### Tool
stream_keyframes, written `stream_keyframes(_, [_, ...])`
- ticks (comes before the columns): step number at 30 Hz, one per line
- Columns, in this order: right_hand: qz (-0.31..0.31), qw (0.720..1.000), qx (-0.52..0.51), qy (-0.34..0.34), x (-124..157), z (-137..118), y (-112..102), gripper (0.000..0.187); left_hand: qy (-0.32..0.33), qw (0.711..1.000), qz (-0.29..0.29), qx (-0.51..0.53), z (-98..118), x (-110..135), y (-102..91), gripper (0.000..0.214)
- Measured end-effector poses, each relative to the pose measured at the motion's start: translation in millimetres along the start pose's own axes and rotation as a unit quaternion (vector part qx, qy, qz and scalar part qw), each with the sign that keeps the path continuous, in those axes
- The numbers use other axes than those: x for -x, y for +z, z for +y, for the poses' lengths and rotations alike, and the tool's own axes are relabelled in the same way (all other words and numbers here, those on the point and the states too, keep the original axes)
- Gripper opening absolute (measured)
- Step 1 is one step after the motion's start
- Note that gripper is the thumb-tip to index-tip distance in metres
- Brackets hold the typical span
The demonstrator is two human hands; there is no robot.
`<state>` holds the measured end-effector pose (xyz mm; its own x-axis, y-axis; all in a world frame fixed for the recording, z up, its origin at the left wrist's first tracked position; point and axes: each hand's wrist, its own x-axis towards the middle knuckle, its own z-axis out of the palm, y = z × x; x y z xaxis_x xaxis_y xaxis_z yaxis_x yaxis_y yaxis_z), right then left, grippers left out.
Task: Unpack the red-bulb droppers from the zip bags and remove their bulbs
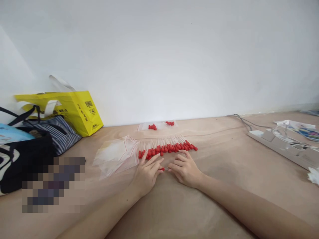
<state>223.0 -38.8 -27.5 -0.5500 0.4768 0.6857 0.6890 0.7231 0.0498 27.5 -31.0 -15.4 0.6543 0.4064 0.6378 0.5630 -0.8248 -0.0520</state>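
Observation:
Between my two hands lies a dropper, a thin clear tube with a red bulb. My left hand pinches its red end, and my right hand has its fingers closed on the clear end. The fingertips hide part of both ends. Just beyond the hands, a row of similar droppers lies side by side, red bulbs toward me and clear tubes pointing at the wall. Loose red bulbs rest in two small clusters on a clear plastic bag farther back.
Clear zip bags overlap left of the row. A yellow bag, a striped pouch and a black bag stand at the left. A white power strip with cables lies at the right. A white wall closes the back.

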Motion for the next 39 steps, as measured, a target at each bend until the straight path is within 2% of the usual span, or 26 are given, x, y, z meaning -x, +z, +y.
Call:
stream_keyframes(5, [0.004, 1.000, -0.013, 0.003, -4, -3, 5, 0.014, 0.010, 1.000, -0.005, -0.008, -2, 0, 1.3, 0.020])
stream_keyframes(13, [0.025, 0.999, -0.020, -0.038, -3, -4, 1, 0.022, 0.060, 0.996, -0.001, -0.061, 1, -4, -5.3, 0.024])
stream_keyframes(18, [0.022, 0.998, -0.019, -0.047, -3, -5, -1, 0.022, 0.067, 0.996, 0.019, -0.059, 0, -2, -4.0, 0.027])
stream_keyframes(30, [0.052, 0.997, -0.030, -0.044, 0, -5, 0, 0.022, 0.072, 0.996, 0.008, -0.049, -1, -1, -6.8, 0.032])
stream_keyframes(35, [0.051, 0.998, -0.027, 0.024, 9, 8, -3, 0.021, 0.007, 0.999, -0.003, -0.051, -14, 11, -16.0, 0.028])
stream_keyframes(39, [0.003, 0.995, -0.024, 0.101, 14, 13, -1, 0.022, -0.047, 0.999, -0.006, 0.004, -11, 16, -15.0, 0.019])
